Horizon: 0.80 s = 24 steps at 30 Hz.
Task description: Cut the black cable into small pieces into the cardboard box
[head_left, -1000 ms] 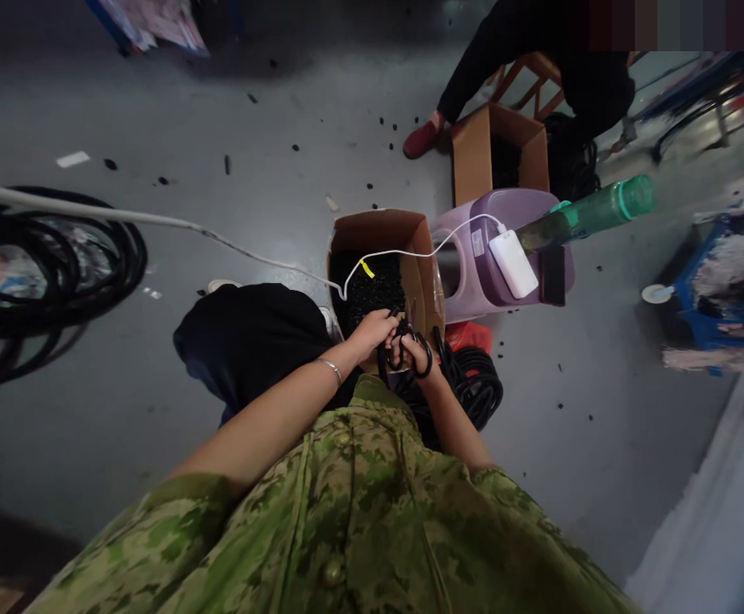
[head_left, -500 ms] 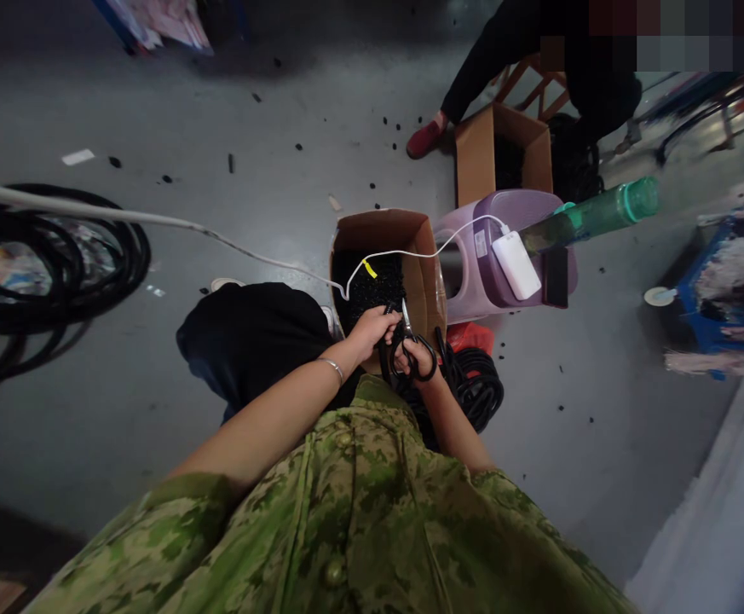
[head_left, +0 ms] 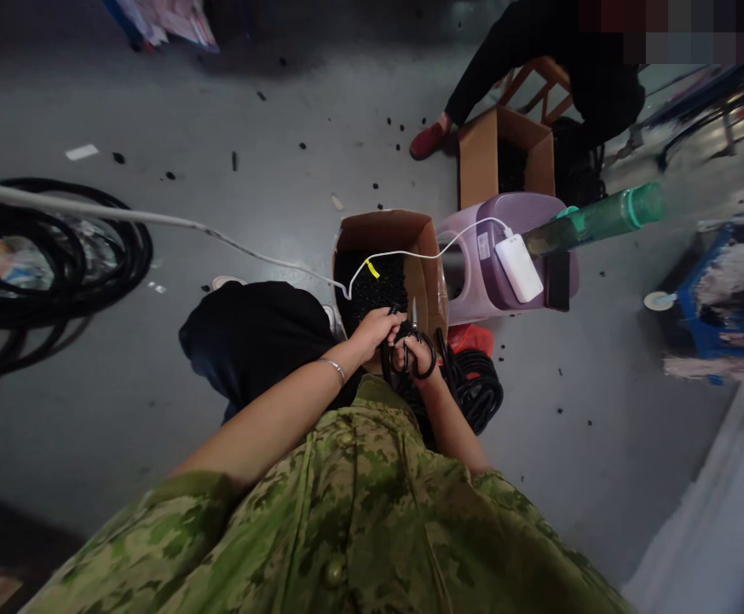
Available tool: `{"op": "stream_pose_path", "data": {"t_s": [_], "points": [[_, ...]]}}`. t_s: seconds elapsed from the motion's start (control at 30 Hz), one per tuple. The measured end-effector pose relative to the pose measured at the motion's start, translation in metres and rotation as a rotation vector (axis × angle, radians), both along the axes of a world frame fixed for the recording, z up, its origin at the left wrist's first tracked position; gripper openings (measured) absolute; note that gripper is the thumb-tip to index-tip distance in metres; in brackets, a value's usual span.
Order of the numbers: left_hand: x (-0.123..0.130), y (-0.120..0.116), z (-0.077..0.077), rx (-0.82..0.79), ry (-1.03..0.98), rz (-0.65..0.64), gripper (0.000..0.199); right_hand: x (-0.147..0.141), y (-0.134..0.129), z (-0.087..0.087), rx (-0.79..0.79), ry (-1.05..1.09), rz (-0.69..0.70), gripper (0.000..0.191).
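My left hand (head_left: 379,331) is closed, pinching a black rubber strip whose short end shows at its fingertips. My right hand (head_left: 415,353) grips black-handled scissors (head_left: 423,362), with fingers through the loops and the metal blades pointing away from me. The two hands are close together over the near edge of an open cardboard box (head_left: 428,281). Small black pieces (head_left: 377,290) fill the bottom of that box. Beneath my right wrist lies a coil of black strip (head_left: 481,392), partly hidden by my arm.
A purple plastic stool (head_left: 493,209) carries a white power bank (head_left: 518,268) and a green bottle (head_left: 608,217). A white cable (head_left: 269,257) crosses above the box. Black coils (head_left: 135,256) lie at left. A seated person's leg (head_left: 487,72) is beside another box (head_left: 479,158).
The scissors have turned slightly and their blades now point more to the right. My left hand stays closed beside them. The whole view has shifted a little.
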<state>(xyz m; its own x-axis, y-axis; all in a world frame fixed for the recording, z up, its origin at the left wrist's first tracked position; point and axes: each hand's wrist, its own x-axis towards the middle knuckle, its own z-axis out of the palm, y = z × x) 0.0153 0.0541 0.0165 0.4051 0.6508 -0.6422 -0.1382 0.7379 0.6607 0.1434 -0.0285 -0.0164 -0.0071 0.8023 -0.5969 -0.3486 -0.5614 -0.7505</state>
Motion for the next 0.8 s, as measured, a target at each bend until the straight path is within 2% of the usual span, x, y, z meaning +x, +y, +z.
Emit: {"op": "stream_pose_path", "data": {"t_s": [0.13, 0.23, 0.33, 0.43, 0.53, 0.63, 0.7, 0.8], "points": [[0.002, -0.002, 0.005, 0.069, 0.1, -0.138, 0.013, 0.01, 0.007, 0.004, 0.053, -0.179, -0.041, 0.033], [0.003, -0.004, 0.006, 0.213, 0.201, -0.257, 0.012, 0.02, 0.013, 0.008, 0.1, -0.284, -0.057, 0.033], [0.004, -0.006, 0.003, 0.337, 0.288, -0.282, 0.017, 0.025, 0.021, 0.012, 0.139, -0.35, -0.049, 0.033], [0.005, -0.007, 0.0, 0.379, 0.33, -0.262, 0.036, 0.022, 0.027, 0.017, 0.17, -0.371, 0.005, 0.032], [0.004, -0.008, 0.0, 0.336, 0.319, -0.289, 0.052, 0.016, 0.03, 0.021, 0.193, -0.385, 0.042, 0.03], [0.004, -0.011, 0.004, 0.202, 0.209, -0.341, 0.06, 0.012, 0.031, 0.023, 0.191, -0.405, 0.014, 0.026], [0.004, -0.011, 0.007, 0.112, 0.083, -0.322, 0.053, 0.011, 0.032, 0.023, 0.179, -0.413, -0.032, 0.025], [0.004, -0.011, 0.011, -0.013, -0.015, -0.244, 0.023, 0.013, 0.037, 0.022, 0.159, -0.412, -0.126, 0.023]]}}
